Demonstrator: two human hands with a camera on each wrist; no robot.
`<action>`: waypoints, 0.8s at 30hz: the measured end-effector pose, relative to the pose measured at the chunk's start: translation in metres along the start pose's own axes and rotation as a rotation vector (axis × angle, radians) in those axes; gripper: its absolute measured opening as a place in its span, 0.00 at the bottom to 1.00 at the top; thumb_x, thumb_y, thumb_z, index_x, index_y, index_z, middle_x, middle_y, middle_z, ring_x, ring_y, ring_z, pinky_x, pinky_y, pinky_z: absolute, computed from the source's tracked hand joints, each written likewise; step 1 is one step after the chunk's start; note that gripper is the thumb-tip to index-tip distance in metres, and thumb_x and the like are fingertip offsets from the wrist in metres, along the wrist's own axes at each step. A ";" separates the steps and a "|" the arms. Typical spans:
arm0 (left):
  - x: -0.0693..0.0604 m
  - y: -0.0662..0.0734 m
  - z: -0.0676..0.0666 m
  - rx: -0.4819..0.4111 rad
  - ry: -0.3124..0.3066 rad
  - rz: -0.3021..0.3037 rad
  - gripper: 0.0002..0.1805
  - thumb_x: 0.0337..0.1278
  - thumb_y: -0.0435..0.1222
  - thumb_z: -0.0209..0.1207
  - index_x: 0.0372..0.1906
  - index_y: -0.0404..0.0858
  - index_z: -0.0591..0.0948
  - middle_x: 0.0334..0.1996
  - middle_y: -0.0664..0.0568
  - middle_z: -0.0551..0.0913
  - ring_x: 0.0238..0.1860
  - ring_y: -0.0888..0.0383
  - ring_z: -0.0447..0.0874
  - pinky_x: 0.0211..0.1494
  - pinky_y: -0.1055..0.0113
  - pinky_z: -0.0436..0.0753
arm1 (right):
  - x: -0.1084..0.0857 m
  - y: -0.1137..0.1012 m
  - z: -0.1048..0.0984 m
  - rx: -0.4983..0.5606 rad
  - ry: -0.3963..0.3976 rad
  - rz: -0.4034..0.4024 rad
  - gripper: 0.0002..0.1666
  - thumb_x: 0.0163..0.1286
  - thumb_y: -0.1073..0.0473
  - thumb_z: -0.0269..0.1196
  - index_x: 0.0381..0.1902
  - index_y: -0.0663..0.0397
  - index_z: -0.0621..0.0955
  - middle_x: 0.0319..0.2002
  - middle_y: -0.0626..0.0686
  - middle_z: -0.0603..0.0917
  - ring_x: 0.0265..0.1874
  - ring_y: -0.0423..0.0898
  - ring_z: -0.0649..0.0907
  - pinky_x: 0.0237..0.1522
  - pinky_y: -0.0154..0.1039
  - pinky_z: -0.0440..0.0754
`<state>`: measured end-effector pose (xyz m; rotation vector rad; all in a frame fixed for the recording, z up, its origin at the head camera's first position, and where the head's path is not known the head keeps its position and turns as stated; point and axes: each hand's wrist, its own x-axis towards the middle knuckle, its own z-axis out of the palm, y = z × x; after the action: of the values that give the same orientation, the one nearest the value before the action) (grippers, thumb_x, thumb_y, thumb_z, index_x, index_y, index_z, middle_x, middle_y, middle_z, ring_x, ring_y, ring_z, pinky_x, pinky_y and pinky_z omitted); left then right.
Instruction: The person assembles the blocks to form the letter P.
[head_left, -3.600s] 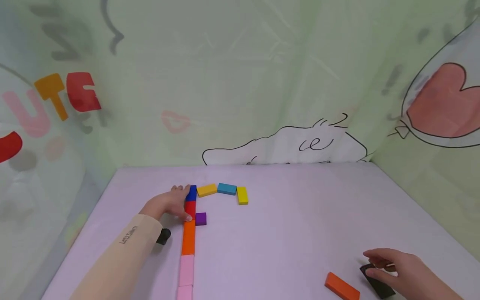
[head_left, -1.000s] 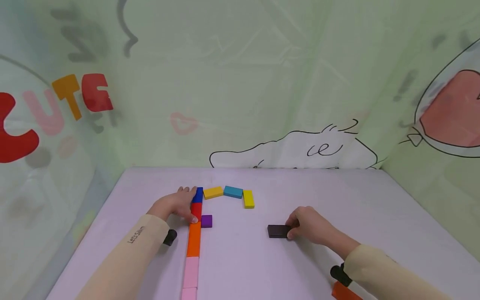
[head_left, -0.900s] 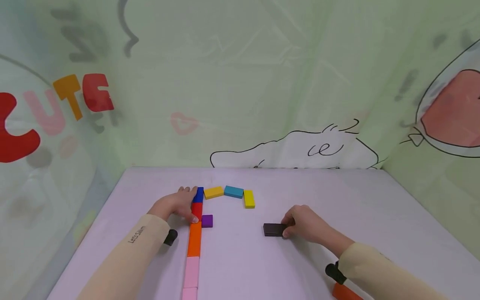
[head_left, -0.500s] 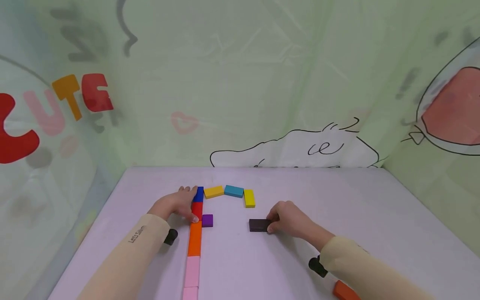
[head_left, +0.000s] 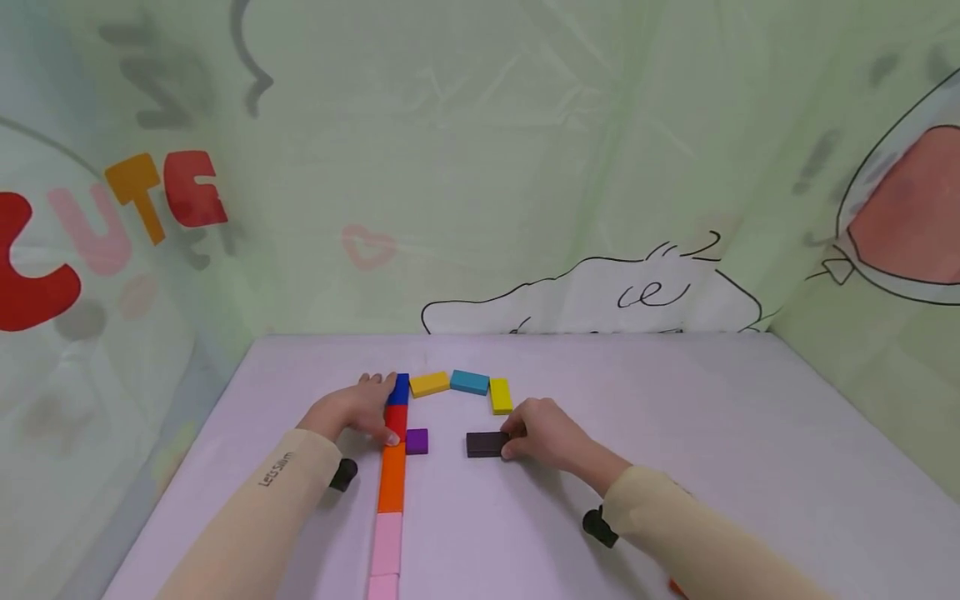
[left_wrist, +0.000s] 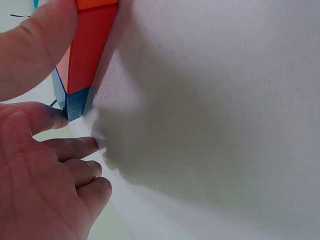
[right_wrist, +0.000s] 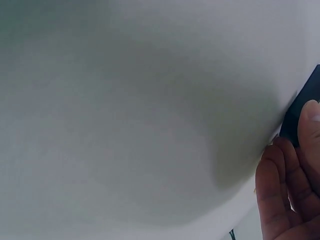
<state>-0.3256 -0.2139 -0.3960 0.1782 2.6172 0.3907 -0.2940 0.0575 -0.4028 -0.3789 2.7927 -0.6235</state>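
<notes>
My right hand (head_left: pixel 546 435) pinches the near end of a black block (head_left: pixel 484 444) between thumb and fingers, low over the table. In the right wrist view the dark block (right_wrist: pixel 302 112) shows at the right edge beside the thumb. My left hand (head_left: pixel 354 410) rests along a straight row of blocks. Its thumb touches near the joint of the red block (head_left: pixel 396 421) and orange block (head_left: pixel 392 477), and its index finger reaches the blue block (head_left: pixel 402 388). The left wrist view shows the other fingers (left_wrist: pixel 75 147) extended past the row's end. A purple block (head_left: pixel 417 441) touches the row's right side.
From the blue block an amber block (head_left: pixel 430 383), a teal block (head_left: pixel 470 382) and a yellow block (head_left: pixel 500 396) curve rightward. Pink blocks (head_left: pixel 386 543) continue the row toward me. An orange block (head_left: pixel 677 588) is mostly hidden by my right sleeve. Drawn-on curtains (head_left: pixel 480 167) surround the table.
My right hand picked up the black block at the lower right and carried it left toward the purple block. It now lies crosswise in the grip. My left hand has stayed on the row.
</notes>
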 end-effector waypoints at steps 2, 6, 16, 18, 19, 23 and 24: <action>0.001 0.000 0.000 0.004 0.001 0.000 0.57 0.56 0.42 0.73 0.81 0.33 0.51 0.80 0.32 0.52 0.82 0.33 0.45 0.78 0.36 0.63 | 0.002 -0.003 0.002 0.004 0.001 -0.010 0.17 0.58 0.63 0.77 0.46 0.60 0.90 0.36 0.51 0.90 0.35 0.43 0.81 0.47 0.40 0.86; 0.002 0.000 0.000 0.010 0.002 -0.001 0.57 0.55 0.42 0.73 0.81 0.33 0.51 0.80 0.32 0.53 0.81 0.33 0.46 0.77 0.36 0.65 | 0.006 -0.009 0.006 0.015 0.000 -0.017 0.17 0.58 0.63 0.77 0.46 0.60 0.90 0.37 0.51 0.90 0.36 0.42 0.81 0.48 0.40 0.86; 0.001 0.000 0.001 0.014 0.006 -0.006 0.57 0.55 0.43 0.73 0.82 0.34 0.51 0.80 0.33 0.53 0.81 0.34 0.46 0.77 0.36 0.64 | 0.014 -0.021 0.015 0.057 0.012 -0.054 0.18 0.59 0.62 0.77 0.47 0.60 0.89 0.37 0.51 0.90 0.34 0.42 0.81 0.46 0.39 0.87; 0.002 0.000 0.001 0.013 0.009 -0.008 0.57 0.55 0.43 0.74 0.82 0.34 0.51 0.80 0.33 0.53 0.81 0.34 0.46 0.77 0.36 0.64 | 0.016 -0.022 0.016 0.059 0.012 -0.057 0.18 0.59 0.61 0.77 0.47 0.60 0.89 0.37 0.51 0.90 0.34 0.42 0.81 0.46 0.39 0.87; 0.003 -0.001 0.001 0.009 0.009 -0.009 0.57 0.55 0.42 0.74 0.82 0.34 0.51 0.80 0.33 0.53 0.81 0.34 0.46 0.77 0.36 0.65 | 0.017 -0.023 0.017 0.059 0.012 -0.058 0.18 0.59 0.61 0.77 0.47 0.59 0.89 0.37 0.51 0.90 0.34 0.42 0.81 0.46 0.39 0.87; 0.004 -0.001 0.002 0.005 0.011 -0.017 0.58 0.54 0.42 0.74 0.82 0.35 0.51 0.81 0.34 0.53 0.82 0.34 0.46 0.76 0.36 0.66 | 0.019 -0.025 0.019 0.062 0.012 -0.067 0.18 0.58 0.61 0.77 0.47 0.58 0.90 0.35 0.50 0.90 0.33 0.42 0.80 0.44 0.37 0.86; 0.004 -0.002 0.002 0.004 0.011 -0.020 0.58 0.54 0.42 0.74 0.82 0.35 0.51 0.81 0.34 0.53 0.82 0.35 0.46 0.76 0.37 0.66 | 0.019 -0.026 0.020 0.060 0.013 -0.071 0.18 0.58 0.61 0.77 0.47 0.58 0.90 0.35 0.50 0.90 0.33 0.42 0.80 0.43 0.36 0.85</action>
<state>-0.3284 -0.2141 -0.3997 0.1516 2.6285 0.3807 -0.3011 0.0218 -0.4121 -0.4656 2.7752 -0.7268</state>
